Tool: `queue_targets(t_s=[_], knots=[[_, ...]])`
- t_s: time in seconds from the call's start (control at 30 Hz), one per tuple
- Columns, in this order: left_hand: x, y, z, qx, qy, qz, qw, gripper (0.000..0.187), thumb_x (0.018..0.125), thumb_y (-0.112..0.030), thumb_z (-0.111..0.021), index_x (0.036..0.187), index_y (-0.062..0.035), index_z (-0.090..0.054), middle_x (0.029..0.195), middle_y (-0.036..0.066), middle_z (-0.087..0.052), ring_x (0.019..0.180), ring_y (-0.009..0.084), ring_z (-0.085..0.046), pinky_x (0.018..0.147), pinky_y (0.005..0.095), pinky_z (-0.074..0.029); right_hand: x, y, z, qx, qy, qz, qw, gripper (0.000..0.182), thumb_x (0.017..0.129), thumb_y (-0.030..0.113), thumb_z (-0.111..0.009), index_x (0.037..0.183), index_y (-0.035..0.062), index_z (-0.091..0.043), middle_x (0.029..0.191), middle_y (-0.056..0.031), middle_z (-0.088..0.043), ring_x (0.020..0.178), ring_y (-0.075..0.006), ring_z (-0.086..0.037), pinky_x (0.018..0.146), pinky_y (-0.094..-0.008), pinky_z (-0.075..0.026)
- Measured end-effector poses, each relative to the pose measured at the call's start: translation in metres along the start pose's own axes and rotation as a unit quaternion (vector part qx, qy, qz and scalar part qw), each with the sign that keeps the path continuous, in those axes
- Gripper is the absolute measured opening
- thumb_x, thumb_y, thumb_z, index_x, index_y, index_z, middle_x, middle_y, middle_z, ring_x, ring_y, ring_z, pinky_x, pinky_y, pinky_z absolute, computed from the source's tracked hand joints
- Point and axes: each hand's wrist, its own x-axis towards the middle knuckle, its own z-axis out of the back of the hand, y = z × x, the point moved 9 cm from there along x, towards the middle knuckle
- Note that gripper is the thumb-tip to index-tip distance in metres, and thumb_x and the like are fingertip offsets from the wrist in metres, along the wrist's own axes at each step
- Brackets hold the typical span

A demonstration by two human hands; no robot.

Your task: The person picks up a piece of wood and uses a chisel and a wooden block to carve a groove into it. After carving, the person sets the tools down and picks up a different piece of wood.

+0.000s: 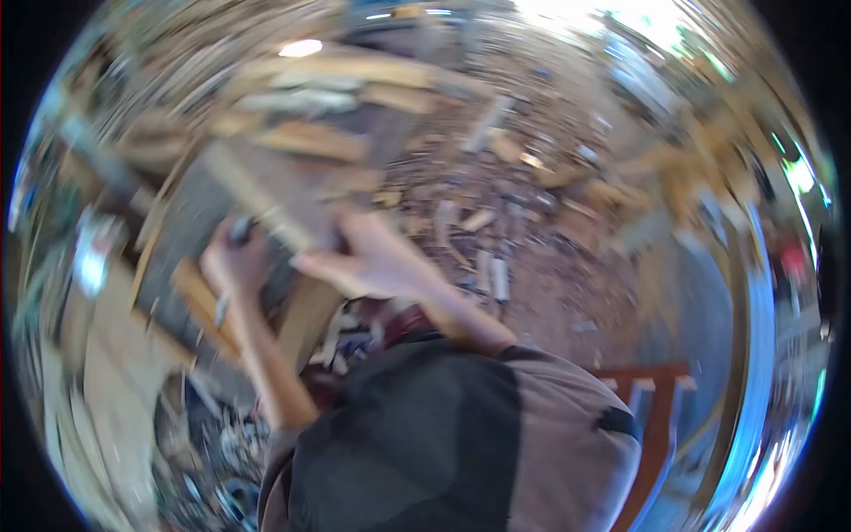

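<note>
My right hand grips the near end of a wooden board, thumb on one side and fingers on the other. The board slants away to the upper left over a dark work surface. My left hand is closed, left of the board's near end. A small dark, roundish thing shows at its fingers; blur hides its kind. Just beside the left wrist lies a wooden block. Another piece of wood lies between my forearms.
Several wood pieces lie at the far side of the work surface. Wood scraps litter the brown ground to the right. A reddish-brown wooden chair stands at the lower right. Assorted small items lie at lower left.
</note>
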Motion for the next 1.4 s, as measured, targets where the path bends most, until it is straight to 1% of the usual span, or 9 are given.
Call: queue_targets(t_s=[0.07, 0.1, 0.13, 0.23, 0.53, 0.77, 1.0, 1.2, 1.4], knots=[[0.039, 0.048, -0.031, -0.08, 0.014, -0.036, 0.996, 0.033, 0.074, -0.023, -0.076, 0.101, -0.0058, -0.071, 0.085, 0.016, -0.071, 0.082, 0.028, -0.071, 0.072, 0.0371, -0.055, 0.004, -0.013, 0.024, -0.056, -0.082, -0.046, 0.994, 0.055, 0.08, 0.042, -0.07, 0.108, -0.0032, -0.058, 0.076, -0.0163, -0.065, 0.073, -0.0277, -0.067, 0.066, -0.0363, -0.05], [0.037, -0.061, -0.07, -0.193, -0.104, -0.044, 0.975, 0.032, 0.075, -0.025, -0.076, 0.098, -0.0033, -0.07, 0.083, 0.018, -0.071, 0.077, 0.0299, -0.071, 0.068, 0.0374, -0.055, -0.038, 0.0, 0.148, -0.205, -0.104, 0.01, 0.973, 0.053, 0.08, 0.043, -0.07, 0.104, -0.0034, -0.059, 0.072, -0.0169, -0.063, 0.069, -0.0286, -0.066, 0.064, -0.0381, -0.049], [0.035, -0.074, -0.077, -0.17, -0.119, -0.056, 0.977, 0.033, 0.076, -0.026, -0.076, 0.098, -0.0027, -0.07, 0.082, 0.018, -0.07, 0.074, 0.0308, -0.07, 0.066, 0.0376, -0.055, -0.049, -0.008, 0.165, -0.209, -0.107, -0.028, 0.972, 0.055, 0.079, 0.045, -0.071, 0.102, -0.0031, -0.058, 0.075, -0.0189, -0.064, 0.07, -0.0298, -0.065, 0.064, -0.0394, -0.049], [0.026, -0.076, -0.048, -0.064, -0.165, -0.124, 0.976, 0.034, 0.08, -0.029, -0.074, 0.097, 0.0, -0.069, 0.08, 0.019, -0.07, 0.069, 0.0332, -0.069, 0.062, 0.0392, -0.054, -0.081, -0.034, 0.185, -0.182, -0.146, -0.059, 0.971, 0.06, 0.079, 0.05, -0.069, 0.102, -0.0052, -0.058, 0.076, -0.0205, -0.064, 0.072, -0.0317, -0.065, 0.065, -0.0396, -0.048], [0.018, -0.096, -0.008, -0.114, -0.216, -0.208, 0.947, 0.03, 0.085, -0.023, -0.072, 0.097, 0.0038, -0.068, 0.089, 0.017, -0.07, 0.078, 0.0303, -0.069, 0.068, 0.0382, -0.053, -0.111, -0.088, 0.238, -0.2, -0.247, -0.137, 0.938, 0.065, 0.08, 0.053, -0.067, 0.1, -0.0081, -0.059, 0.079, -0.0219, -0.065, 0.074, -0.0308, -0.066, 0.066, -0.038, -0.049], [0.017, -0.123, -0.032, -0.132, -0.049, -0.312, 0.94, 0.016, 0.074, -0.009, -0.073, 0.084, -0.0037, -0.061, 0.08, 0.009, -0.059, 0.08, 0.0279, -0.058, 0.076, 0.04, -0.045, -0.066, -0.088, 0.208, -0.24, -0.184, -0.095, 0.948, 0.065, 0.078, 0.051, -0.067, 0.102, -0.0077, -0.056, 0.082, -0.0261, -0.065, 0.08, -0.0398, -0.065, 0.073, -0.0438, -0.05], [0.011, -0.056, -0.113, 0.032, 0.029, -0.223, 0.974, 0.045, 0.067, 0.002, -0.072, 0.108, -0.0105, -0.06, 0.121, 0.014, -0.052, 0.112, 0.0359, -0.05, 0.096, 0.045, -0.04, 0.009, -0.08, 0.124, -0.287, -0.088, -0.001, 0.954, 0.074, 0.073, 0.048, -0.071, 0.116, -0.0075, -0.045, 0.085, -0.027, -0.065, 0.085, -0.0433, -0.064, 0.076, -0.048, -0.05], [-0.009, -0.032, -0.154, 0.068, 0.111, -0.209, 0.969, 0.07, 0.077, -0.019, -0.075, 0.137, -0.0053, -0.041, 0.142, 0.025, -0.036, 0.13, 0.045, -0.034, 0.108, 0.0526, -0.03, 0.046, -0.087, 0.087, -0.278, -0.083, 0.022, 0.957, 0.074, 0.073, 0.045, -0.073, 0.116, -0.0088, -0.047, 0.092, -0.0277, -0.065, 0.091, -0.0426, -0.064, 0.08, -0.0478, -0.051], [-0.021, -0.044, -0.153, 0.027, 0.138, -0.224, 0.964, 0.062, 0.083, -0.013, -0.062, 0.139, 0.0002, -0.039, 0.146, 0.026, -0.034, 0.139, 0.04, -0.026, 0.116, 0.0463, -0.022, 0.051, -0.104, 0.062, -0.259, -0.063, -0.008, 0.964, 0.076, 0.075, 0.048, -0.071, 0.122, -0.0068, -0.046, 0.099, -0.0265, -0.066, 0.095, -0.0409, -0.064, 0.082, -0.0466, -0.051]])
